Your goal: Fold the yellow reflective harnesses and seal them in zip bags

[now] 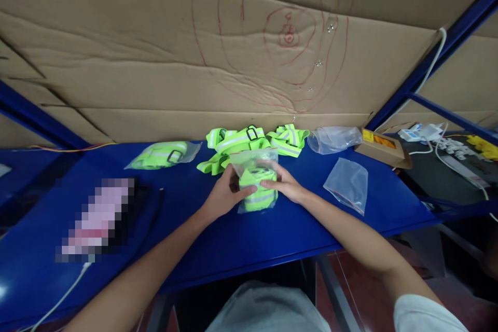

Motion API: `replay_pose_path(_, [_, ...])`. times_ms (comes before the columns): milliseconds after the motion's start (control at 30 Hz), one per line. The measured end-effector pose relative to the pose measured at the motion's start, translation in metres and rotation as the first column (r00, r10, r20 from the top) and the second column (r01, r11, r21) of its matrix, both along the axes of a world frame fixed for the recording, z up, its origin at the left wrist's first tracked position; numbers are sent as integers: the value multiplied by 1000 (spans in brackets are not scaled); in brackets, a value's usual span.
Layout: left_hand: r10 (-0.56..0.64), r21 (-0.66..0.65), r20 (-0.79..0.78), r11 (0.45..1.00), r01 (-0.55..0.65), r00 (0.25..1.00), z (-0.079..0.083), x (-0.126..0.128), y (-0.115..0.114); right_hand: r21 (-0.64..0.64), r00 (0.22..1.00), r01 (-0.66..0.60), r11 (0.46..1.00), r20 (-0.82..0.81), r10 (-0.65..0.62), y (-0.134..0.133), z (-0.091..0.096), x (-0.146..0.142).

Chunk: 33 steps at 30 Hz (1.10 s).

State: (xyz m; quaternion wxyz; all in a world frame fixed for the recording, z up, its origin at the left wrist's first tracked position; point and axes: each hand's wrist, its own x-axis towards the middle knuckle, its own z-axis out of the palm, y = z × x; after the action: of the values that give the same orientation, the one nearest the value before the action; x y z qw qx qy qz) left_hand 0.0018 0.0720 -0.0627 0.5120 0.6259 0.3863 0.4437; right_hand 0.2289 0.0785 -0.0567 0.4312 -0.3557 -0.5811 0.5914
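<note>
Between my two hands, just above the blue table [218, 246], is a clear plastic bag [254, 156] with a folded neon-yellow reflective strap [259, 198] inside. My left hand [225, 192] grips the bag's left side, thumb across the front. From the right, my right hand [286, 182] holds it with the thumb on the front and the fingers partly hidden behind. Loose reflective straps [237, 141] with a black buckle lie in a pile just behind the bag. Off to the left rests another bagged strap [159, 155].
Clear plastic bags [348, 184] lie on the right, near an open cardboard box [381, 148]. A blurred-out pink device [99, 212] with a white cable is on the left. Cardboard panels [155, 62] rise behind the table, and blue frame bars [459, 62] stand at the right.
</note>
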Motion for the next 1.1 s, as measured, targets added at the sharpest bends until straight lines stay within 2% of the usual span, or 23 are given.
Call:
replay_pose_path(100, [-66,-58,41,996,68,997,-5,3,-3,47,999,-20,999,30,19,-4,4,-1])
replay_pose_path(233, [16,-41,121,999,-11,992,-1,5,-3,76,999,-36,996,34,34,-4,7,1])
replay_pose_path(367, [66,-55,130,997,-60,989,3,6,-3,90,996,-49,995,72,43,-1,1,2])
replay_pose_path(467, [45,-84,119,996,-35,992,1,8,-5,134,992,-5,991,125,-12,3,-4,4])
replay_pose_path(600, [-20,-152,98,988,35,995,-1,9,-5,123,985,-4,992,170,-17,5,-7,4])
replay_pose_path(700, [-49,-159,114,985,67,992,4,7,-3,216,976,84,973,177,-124,4,0,3])
replay_pose_path(800, [-40,-142,166,988,64,985,17,0,-2,321,945,239,917,143,-296,4,14,10])
replay_pose_path(867, [5,-114,213,993,19,977,27,-9,0,396,880,401,826,83,-467,7,26,23])
replay_pose_path(933, [80,-73,262,995,-63,962,36,-19,3,461,759,584,668,-17,-651,11,39,41])
replay_pose_path(967, [130,-45,285,991,-122,950,39,-24,5,490,682,659,571,-67,-728,13,45,51])
replay_pose_path(1033, [240,1,332,967,-255,912,44,-33,11,584,508,741,332,-163,-846,17,53,71])
replay_pose_path(1100, [330,4,371,934,-357,868,45,-39,17,700,370,705,117,-223,-902,21,56,86])
